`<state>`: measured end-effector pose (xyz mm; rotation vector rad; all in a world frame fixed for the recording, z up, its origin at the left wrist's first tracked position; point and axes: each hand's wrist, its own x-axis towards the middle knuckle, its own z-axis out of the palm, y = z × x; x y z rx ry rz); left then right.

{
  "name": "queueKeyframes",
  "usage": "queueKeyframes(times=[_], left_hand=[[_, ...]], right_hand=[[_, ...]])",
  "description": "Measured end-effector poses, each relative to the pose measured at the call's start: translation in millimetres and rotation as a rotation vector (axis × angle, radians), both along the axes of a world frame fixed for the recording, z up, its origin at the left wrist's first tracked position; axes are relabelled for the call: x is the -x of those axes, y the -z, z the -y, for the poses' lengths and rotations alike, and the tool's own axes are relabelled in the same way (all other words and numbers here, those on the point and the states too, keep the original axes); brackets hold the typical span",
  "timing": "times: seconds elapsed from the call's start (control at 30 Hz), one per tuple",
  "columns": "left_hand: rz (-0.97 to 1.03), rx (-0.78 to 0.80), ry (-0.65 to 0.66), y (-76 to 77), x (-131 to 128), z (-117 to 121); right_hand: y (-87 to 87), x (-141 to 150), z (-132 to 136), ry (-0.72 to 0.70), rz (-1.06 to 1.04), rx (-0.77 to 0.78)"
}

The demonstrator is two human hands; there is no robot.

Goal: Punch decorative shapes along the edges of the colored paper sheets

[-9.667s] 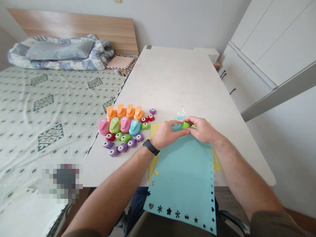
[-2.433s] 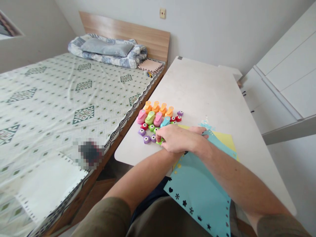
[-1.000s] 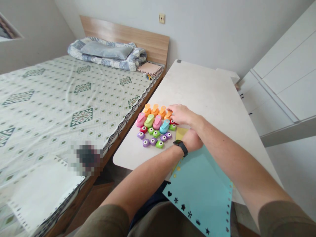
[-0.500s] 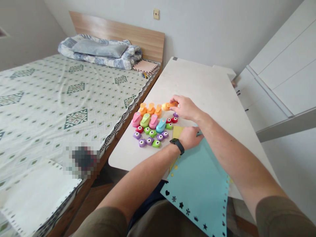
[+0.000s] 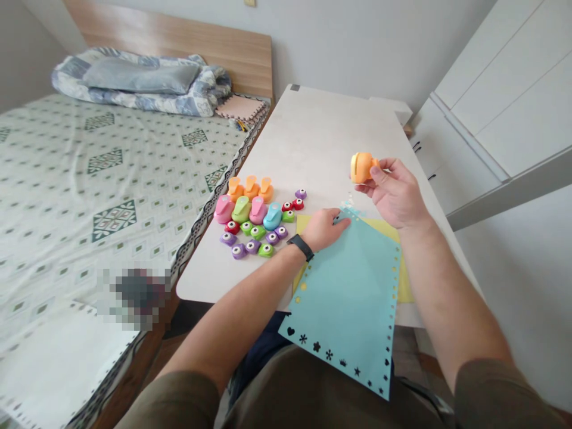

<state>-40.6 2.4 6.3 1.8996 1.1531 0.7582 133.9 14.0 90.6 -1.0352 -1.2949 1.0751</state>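
Observation:
My right hand (image 5: pixel 395 193) holds an orange craft paper punch (image 5: pixel 361 168) in the air over the table, its slotted side turned left. My left hand (image 5: pixel 328 229) grips the upper left corner of a light blue sheet of paper (image 5: pixel 353 286), the thumb lying on top. Punched shapes, among them hearts, stars and a crown, run along the sheet's lower and side edges. Beneath it lies a yellow sheet (image 5: pixel 406 280). Small blue paper cutouts (image 5: pixel 353 208) are scattered at the sheet's top edge.
Left of my hands, several punches stand grouped on the white table (image 5: pixel 330 137): orange ones (image 5: pixel 251 188), larger pink, green and blue ones (image 5: pixel 258 210), and small purple, red and green ones (image 5: pixel 253 246). A bed (image 5: pixel 152 161) with another punched white sheet (image 5: pixel 58 357) is alongside.
My right hand has lifted the orange punch away from the grouped punches and carried it to the right. My left hand stays at the blue sheet's corner. The camera view has shifted.

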Motion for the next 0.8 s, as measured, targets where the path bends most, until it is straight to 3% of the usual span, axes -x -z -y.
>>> queueKeyframes(times=[0.3,0.53,0.8], left_hand=[[0.119,0.089,-0.054,-0.4,0.1,-1.2],[0.16,0.239,-0.055,-1.3,-2.4,-4.1],[0.254,0.356,0.035,-5.7,-3.9,-1.2]], right_hand=[[27.6,-48.9,13.3,0.019,-0.073,0.066],[49.9,-50.5,17.6,0.06,-0.157,0.086],[53.9,-49.3,22.8,0.067,-0.187,0.102]])
